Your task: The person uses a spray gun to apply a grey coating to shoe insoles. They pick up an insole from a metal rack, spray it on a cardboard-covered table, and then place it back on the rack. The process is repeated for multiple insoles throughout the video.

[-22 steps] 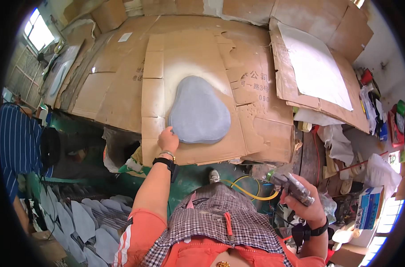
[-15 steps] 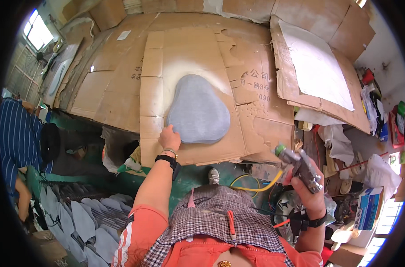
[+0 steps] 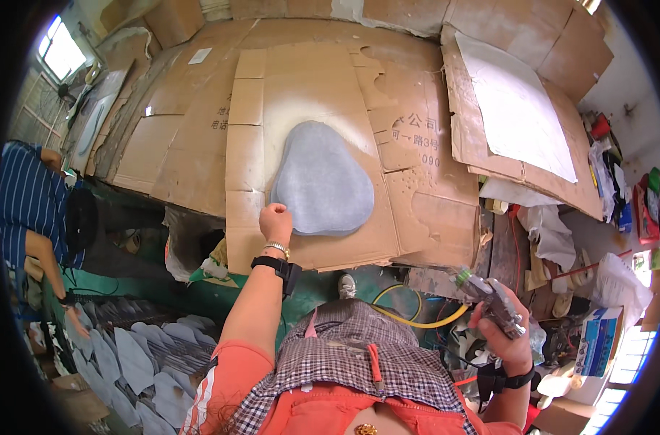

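Observation:
A stack of thin grey pear-shaped sheets (image 3: 324, 180) lies on the cardboard in front of me, its narrow end away from me. My left hand (image 3: 276, 223) is closed in a pinch at the stack's lower left edge; how many layers are between the fingertips is hidden. Off to the right, beyond the table's front edge, my right hand (image 3: 502, 335) is wrapped round a metal spray gun (image 3: 498, 308) with a green-ringed nozzle end. The gun points up and to the left, over the floor. A yellow hose (image 3: 439, 319) curves from near it.
Flat cardboard (image 3: 308, 80) with pale overspray covers the table. A white sheet (image 3: 515, 105) lies on a raised board at right. Many grey cut pieces (image 3: 138, 355) are piled at lower left, where a co-worker's hand (image 3: 76, 320) reaches. Bags and boxes crowd the right.
My right hand has lowered slightly with the spray gun. My left hand stays at the stack's edge, its fingers shifted a little. The co-worker's arm has reached toward the pile of grey pieces.

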Action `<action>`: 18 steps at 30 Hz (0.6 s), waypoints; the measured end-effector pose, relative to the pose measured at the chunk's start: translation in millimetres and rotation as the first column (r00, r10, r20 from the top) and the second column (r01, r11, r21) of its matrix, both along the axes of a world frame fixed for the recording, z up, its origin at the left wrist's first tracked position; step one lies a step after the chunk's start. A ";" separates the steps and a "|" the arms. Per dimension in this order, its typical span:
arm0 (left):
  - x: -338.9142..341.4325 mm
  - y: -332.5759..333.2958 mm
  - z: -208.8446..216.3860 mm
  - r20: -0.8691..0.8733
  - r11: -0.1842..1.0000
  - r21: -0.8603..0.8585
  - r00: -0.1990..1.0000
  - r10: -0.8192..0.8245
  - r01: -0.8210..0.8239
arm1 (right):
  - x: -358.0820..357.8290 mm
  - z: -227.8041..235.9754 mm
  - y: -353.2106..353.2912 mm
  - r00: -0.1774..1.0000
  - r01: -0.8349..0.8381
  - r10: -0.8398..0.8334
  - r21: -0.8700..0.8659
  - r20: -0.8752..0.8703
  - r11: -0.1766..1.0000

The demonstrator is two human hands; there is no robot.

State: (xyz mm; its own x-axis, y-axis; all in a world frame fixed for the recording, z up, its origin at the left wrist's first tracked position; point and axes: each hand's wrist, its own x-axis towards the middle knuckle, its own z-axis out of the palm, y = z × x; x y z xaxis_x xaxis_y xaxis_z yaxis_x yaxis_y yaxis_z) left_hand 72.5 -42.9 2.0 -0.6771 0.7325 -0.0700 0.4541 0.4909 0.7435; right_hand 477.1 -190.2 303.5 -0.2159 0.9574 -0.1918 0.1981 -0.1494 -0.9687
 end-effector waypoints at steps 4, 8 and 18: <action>1.7 3.4 -0.8 0.586 0.981 0.075 0.804 0.104 -0.182 | 7.3 -0.4 -4.9 0.999 -0.043 0.042 -0.023 -0.032 0.999; 11.6 2.3 2.2 0.857 0.895 0.056 0.482 0.185 -0.442 | -2.6 -4.6 2.0 0.995 0.094 -0.093 0.038 -0.041 0.995; 2.4 2.2 -16.0 0.868 0.973 0.018 0.486 0.098 -0.228 | -8.2 -12.3 10.8 0.994 0.027 -0.035 -0.077 -0.104 0.997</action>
State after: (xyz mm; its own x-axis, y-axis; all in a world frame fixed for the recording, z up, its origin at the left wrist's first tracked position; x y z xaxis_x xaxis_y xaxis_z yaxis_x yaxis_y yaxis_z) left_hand 74.9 -40.7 -14.0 -0.4374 0.6610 -0.6097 -0.5181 0.3689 0.7717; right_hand 469.0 -179.4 291.2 -0.2091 0.9477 -0.2411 0.0894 -0.2270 -0.9698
